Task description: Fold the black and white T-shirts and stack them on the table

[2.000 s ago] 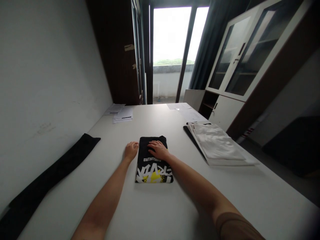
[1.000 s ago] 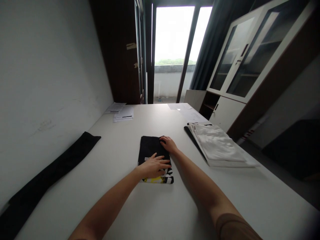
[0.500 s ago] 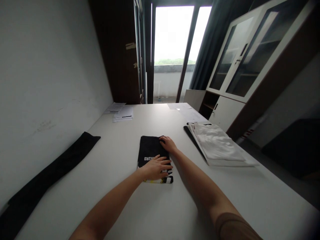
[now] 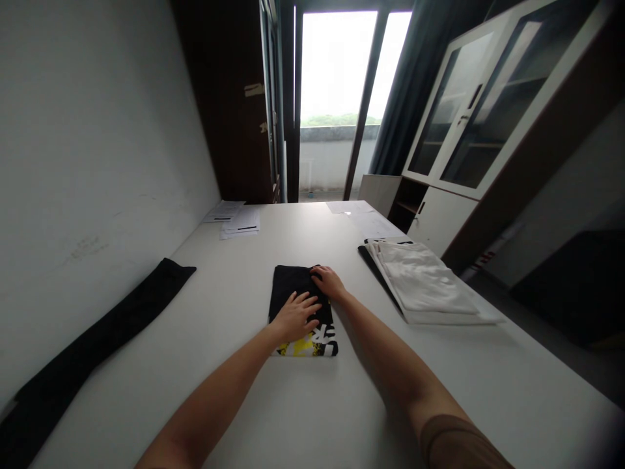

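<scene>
A folded black garment (image 4: 290, 281) with white lettering and yellow print along its near end lies flat on the white table (image 4: 303, 410). My left hand (image 4: 295, 317) rests palm down across the middle of it, fingers spread, covering part of the print. At the far right corner, my right hand (image 4: 329, 281) lies on the garment's edge with its fingers stretched over the cloth. What the thumb of this hand does is hidden.
To the right is a stack of folded white and black cloths (image 4: 424, 280). A long black cloth (image 4: 112, 326) lies along the left wall. Paper sheets (image 4: 241, 221) sit at the far left, and more sheets (image 4: 374, 225) at the far right. Cabinets (image 4: 454, 130) stand beyond the right edge.
My left hand has slid a little left and away from me over the garment, covering the white word there and baring more of the yellow print. The right hand stays at the corner.
</scene>
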A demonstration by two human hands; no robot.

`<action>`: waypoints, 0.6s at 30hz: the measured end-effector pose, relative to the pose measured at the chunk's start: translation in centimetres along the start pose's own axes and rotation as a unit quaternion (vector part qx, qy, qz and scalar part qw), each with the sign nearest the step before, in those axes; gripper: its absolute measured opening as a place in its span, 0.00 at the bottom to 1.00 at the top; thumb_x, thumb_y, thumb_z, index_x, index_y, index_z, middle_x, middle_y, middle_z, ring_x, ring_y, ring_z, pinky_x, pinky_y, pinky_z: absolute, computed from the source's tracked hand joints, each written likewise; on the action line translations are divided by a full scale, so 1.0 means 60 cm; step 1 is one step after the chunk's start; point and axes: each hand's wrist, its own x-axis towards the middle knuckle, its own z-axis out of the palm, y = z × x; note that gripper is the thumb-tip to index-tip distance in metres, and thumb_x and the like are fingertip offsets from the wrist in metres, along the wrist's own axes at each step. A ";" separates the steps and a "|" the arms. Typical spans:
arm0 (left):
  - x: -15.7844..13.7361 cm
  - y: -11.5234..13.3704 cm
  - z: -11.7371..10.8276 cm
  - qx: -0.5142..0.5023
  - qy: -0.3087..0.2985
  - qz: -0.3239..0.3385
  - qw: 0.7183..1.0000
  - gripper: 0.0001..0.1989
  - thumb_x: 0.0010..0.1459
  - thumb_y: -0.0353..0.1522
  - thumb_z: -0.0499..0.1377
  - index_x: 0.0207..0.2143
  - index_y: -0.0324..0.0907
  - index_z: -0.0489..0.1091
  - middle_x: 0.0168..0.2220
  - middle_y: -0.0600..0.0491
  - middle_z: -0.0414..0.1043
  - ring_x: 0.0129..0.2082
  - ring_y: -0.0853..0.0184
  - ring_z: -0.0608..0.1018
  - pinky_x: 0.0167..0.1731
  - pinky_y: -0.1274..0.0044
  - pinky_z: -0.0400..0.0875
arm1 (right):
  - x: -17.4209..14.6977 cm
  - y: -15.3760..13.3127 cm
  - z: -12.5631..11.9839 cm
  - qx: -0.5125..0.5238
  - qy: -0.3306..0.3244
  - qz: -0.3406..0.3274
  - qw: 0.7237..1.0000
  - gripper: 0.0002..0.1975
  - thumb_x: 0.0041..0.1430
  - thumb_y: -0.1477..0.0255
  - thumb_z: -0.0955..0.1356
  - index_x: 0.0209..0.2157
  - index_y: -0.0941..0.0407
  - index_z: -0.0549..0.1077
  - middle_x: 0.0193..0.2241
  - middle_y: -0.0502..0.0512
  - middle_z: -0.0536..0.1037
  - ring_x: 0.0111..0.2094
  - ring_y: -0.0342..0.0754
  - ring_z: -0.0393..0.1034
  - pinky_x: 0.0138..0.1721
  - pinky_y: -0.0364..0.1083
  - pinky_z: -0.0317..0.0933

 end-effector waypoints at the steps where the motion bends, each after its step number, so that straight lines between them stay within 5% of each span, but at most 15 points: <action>1: 0.000 0.001 0.000 0.000 -0.004 0.006 1.000 0.25 0.67 0.43 0.56 0.65 0.54 0.65 0.69 0.52 0.62 0.71 0.55 0.57 0.70 0.54 0.45 | 0.000 0.000 0.000 -0.001 -0.001 0.001 1.000 0.13 0.65 0.72 0.67 0.49 0.50 0.78 0.50 0.54 0.79 0.55 0.52 0.69 0.60 0.53 0.61; 11: -0.003 0.015 -0.004 -0.020 -0.027 0.059 0.998 0.26 0.66 0.42 0.57 0.66 0.56 0.63 0.68 0.53 0.62 0.70 0.57 0.61 0.70 0.53 0.41 | -0.001 -0.002 -0.001 -0.005 -0.001 -0.003 1.000 0.12 0.65 0.72 0.68 0.49 0.50 0.78 0.50 0.54 0.79 0.55 0.51 0.69 0.60 0.52 0.60; 18: 0.001 -0.002 -0.003 -0.012 0.019 -0.009 1.000 0.23 0.67 0.42 0.56 0.63 0.53 0.68 0.67 0.52 0.64 0.70 0.56 0.59 0.70 0.56 0.48 | 0.000 0.001 0.001 -0.004 0.002 -0.006 1.000 0.12 0.65 0.72 0.68 0.49 0.50 0.78 0.50 0.54 0.79 0.55 0.51 0.69 0.60 0.52 0.61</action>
